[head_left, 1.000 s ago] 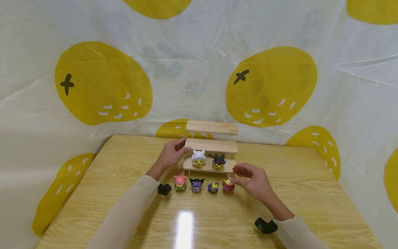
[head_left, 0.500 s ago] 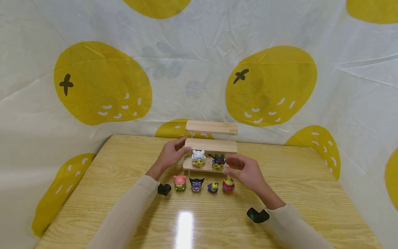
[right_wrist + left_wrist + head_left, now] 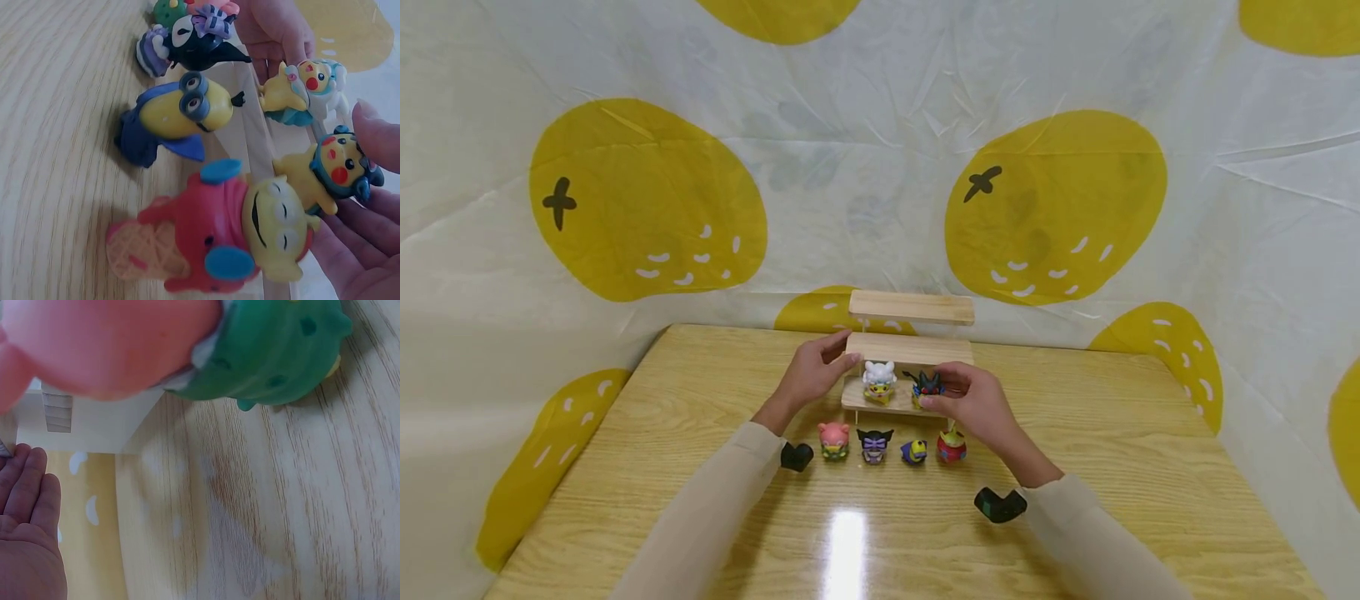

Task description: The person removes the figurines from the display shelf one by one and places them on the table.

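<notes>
My right hand [image 3: 985, 408] pinches a yellow toy figurine [image 3: 337, 165] in a black-eared hood, on the lowest shelf of a wooden three-tier display stand [image 3: 910, 350]. Its thumb lies on the near side and its fingers behind. A white-hooded yellow figurine [image 3: 878, 383] stands to the left on that shelf. My left hand [image 3: 808, 371] holds the left end of the middle shelf, thumb in front. In the left wrist view, the left fingers [image 3: 25, 487] reach the stand's edge. A big pink figurine [image 3: 119, 344] in a green outfit fills the top there.
On the table [image 3: 1112, 433], in front of the stand, a row runs from the pink figurine to a black-eared purple one [image 3: 874, 446], a goggled yellow-and-blue one [image 3: 913, 451] and a red one [image 3: 951, 448]. A patterned cloth [image 3: 865, 208] hangs behind.
My right hand has moved left and away from me, from beside the red figurine to the black-hooded one, and its fingers have come around it. The left hand stays put.
</notes>
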Action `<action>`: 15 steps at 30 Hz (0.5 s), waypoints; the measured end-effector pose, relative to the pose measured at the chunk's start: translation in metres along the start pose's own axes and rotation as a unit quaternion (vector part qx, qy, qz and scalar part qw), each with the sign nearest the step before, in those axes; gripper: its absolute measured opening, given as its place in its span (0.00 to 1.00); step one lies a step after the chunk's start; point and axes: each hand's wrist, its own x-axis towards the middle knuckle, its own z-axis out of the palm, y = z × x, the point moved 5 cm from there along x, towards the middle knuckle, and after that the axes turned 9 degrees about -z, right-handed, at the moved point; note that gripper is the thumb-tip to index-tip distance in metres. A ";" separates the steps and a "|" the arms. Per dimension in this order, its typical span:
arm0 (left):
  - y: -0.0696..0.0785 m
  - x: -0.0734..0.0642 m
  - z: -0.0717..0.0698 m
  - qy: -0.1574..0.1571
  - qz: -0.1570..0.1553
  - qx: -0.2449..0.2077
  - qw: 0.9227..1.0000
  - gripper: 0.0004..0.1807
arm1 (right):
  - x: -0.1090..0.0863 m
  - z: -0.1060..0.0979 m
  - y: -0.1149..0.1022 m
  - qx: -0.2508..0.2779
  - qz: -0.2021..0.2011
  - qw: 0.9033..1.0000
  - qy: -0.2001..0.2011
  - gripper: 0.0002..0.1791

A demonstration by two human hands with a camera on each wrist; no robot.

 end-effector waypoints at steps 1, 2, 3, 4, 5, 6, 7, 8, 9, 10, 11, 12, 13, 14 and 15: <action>0.000 0.000 0.000 0.000 -0.001 -0.001 1.000 0.36 | 0.001 0.001 0.000 -0.001 0.002 1.000 0.000 0.26; -0.001 0.000 0.000 0.000 -0.001 -0.001 1.000 0.36 | 0.002 0.002 0.000 0.001 0.005 1.000 0.000 0.25; -0.001 0.000 0.000 0.000 0.000 -0.003 1.000 0.36 | 0.002 0.002 0.001 0.004 0.008 1.000 -0.001 0.24; -0.001 0.001 0.001 -0.001 0.002 -0.004 1.000 0.36 | 0.003 0.003 0.001 0.005 0.013 1.000 -0.001 0.23; -0.001 0.001 0.001 -0.001 0.005 -0.005 1.000 0.36 | 0.003 0.003 0.002 0.007 0.016 1.000 0.000 0.22; -0.001 0.002 0.001 -0.001 0.006 -0.005 1.000 0.36 | 0.004 0.003 0.003 0.006 0.018 1.000 0.001 0.21; -0.001 0.002 0.001 -0.002 0.007 -0.006 1.000 0.36 | 0.004 0.003 0.004 0.006 0.021 1.000 0.002 0.19; -0.001 0.002 0.001 -0.001 0.008 -0.007 1.000 0.36 | 0.004 0.004 0.005 0.004 0.021 1.000 0.004 0.18; -0.001 0.002 0.001 -0.002 0.009 -0.008 1.000 0.36 | 0.005 0.004 0.005 0.004 0.023 1.000 0.007 0.16; -0.001 0.002 0.001 -0.001 0.007 -0.008 1.000 0.36 | 0.005 0.004 0.005 0.002 0.024 1.000 0.012 0.14; -0.001 0.002 0.001 -0.001 0.006 -0.009 1.000 0.36 | 0.005 0.005 0.005 -0.001 0.023 1.000 0.017 0.13; -0.001 0.002 0.001 0.000 0.005 -0.010 1.000 0.36 | 0.005 0.005 0.005 -0.005 0.022 1.000 0.022 0.12; -0.001 0.002 0.001 0.000 0.007 -0.011 1.000 0.36 | 0.005 0.006 0.004 -0.007 0.020 0.999 0.028 0.12; 0.000 0.002 0.001 0.000 0.008 -0.012 1.000 0.36 | 0.005 0.006 0.003 -0.011 0.017 0.999 0.031 0.11; 0.000 0.002 0.000 0.000 0.008 -0.013 1.000 0.36 | 0.005 0.006 0.003 -0.014 0.017 0.999 0.036 0.10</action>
